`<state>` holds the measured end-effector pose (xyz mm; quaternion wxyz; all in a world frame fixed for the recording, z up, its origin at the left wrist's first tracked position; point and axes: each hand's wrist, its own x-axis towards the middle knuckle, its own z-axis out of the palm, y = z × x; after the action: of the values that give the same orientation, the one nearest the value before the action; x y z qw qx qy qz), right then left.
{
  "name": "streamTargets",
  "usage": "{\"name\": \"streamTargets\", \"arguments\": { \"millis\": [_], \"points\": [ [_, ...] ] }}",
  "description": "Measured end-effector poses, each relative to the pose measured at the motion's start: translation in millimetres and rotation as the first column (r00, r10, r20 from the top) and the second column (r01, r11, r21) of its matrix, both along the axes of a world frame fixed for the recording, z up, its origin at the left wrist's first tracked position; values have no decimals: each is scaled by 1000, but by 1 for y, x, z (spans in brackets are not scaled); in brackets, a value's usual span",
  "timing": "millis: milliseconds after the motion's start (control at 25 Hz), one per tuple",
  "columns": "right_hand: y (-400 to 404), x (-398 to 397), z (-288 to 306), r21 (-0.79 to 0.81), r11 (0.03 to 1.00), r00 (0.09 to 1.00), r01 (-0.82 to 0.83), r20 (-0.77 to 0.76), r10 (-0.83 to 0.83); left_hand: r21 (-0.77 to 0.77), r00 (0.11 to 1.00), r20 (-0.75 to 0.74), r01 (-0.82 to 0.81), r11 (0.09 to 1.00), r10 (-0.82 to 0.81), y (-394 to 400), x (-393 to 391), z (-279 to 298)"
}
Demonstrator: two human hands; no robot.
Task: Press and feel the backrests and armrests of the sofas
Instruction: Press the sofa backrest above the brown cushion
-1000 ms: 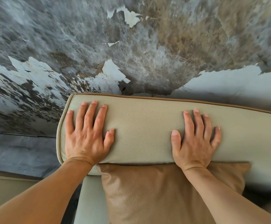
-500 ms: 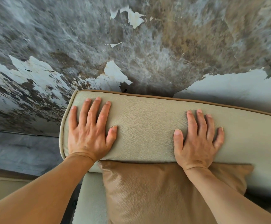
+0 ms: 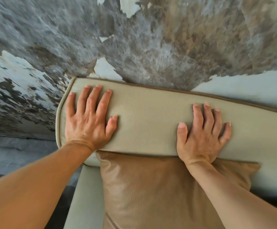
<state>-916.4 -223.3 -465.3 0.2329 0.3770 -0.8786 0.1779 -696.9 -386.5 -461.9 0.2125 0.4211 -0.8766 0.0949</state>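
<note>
A beige leather sofa backrest with brown piping runs across the middle of the view. My left hand lies flat on its left end, fingers spread, palm down. My right hand lies flat further right on the same backrest, fingers apart, its wrist over the top edge of a tan leather cushion that leans against the backrest. Neither hand holds anything. A beige armrest shows at the lower left beside the cushion.
Directly behind the backrest stands a wall with grey, mould-stained plaster and peeling white paint. A grey floor strip lies to the left of the sofa.
Both hands stay flat on the backrest at about the same spots. The view has shifted slightly, so the backrest sits a little higher and more to the right in the frame.
</note>
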Motion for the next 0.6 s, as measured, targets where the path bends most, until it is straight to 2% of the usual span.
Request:
{"name": "streamTargets", "arguments": {
  "millis": [440, 600],
  "points": [
    [5, 7, 4, 51, 998, 999, 39, 24, -40, 63, 1000, 5, 28, 998, -29, 3, 3, 5],
    [11, 14, 24, 281, 957, 987, 76, 118, -113, 146, 996, 44, 72, 987, -79, 7, 7, 17]
  ]
}}
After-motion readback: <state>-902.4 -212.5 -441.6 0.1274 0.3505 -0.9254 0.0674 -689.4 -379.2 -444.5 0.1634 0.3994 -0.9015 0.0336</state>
